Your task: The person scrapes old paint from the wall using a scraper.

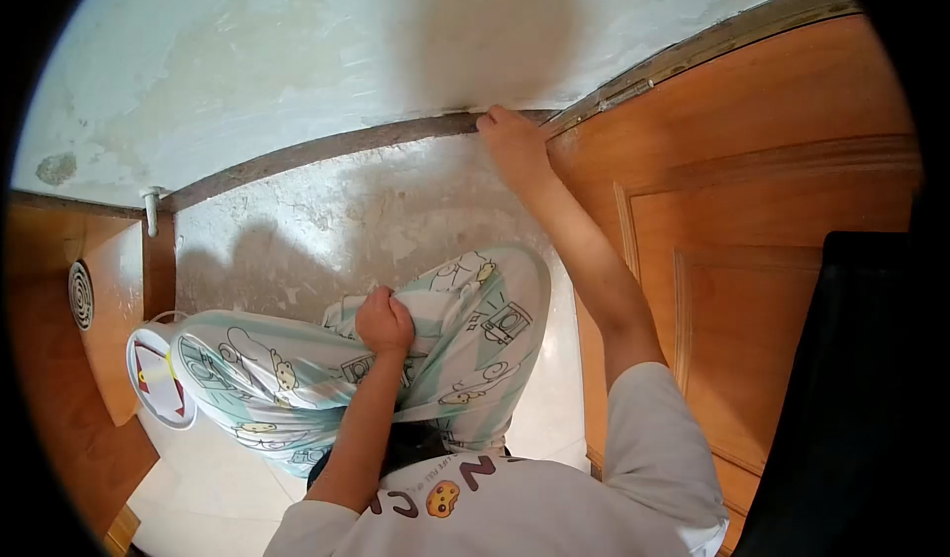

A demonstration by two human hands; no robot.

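Note:
My left hand (384,322) is curled closed over my lap, against the striped, cartoon-printed trousers (327,364). Its palm side is hidden, so whether it grips cloth or anything else does not show. My right arm reaches forward, and my right hand (513,143) is closed at the brown strip (327,151) along the white wall (287,62), close to the corner by the door frame. Anything between those fingertips is too small or covered to make out.
An orange wooden door (742,211) with a metal hinge (625,94) stands close on the right. To the left are a wooden panel (109,290), a short white pipe (150,211) and a round white container (160,374) beside my knee. Worn grey surface (297,211) lies below the strip.

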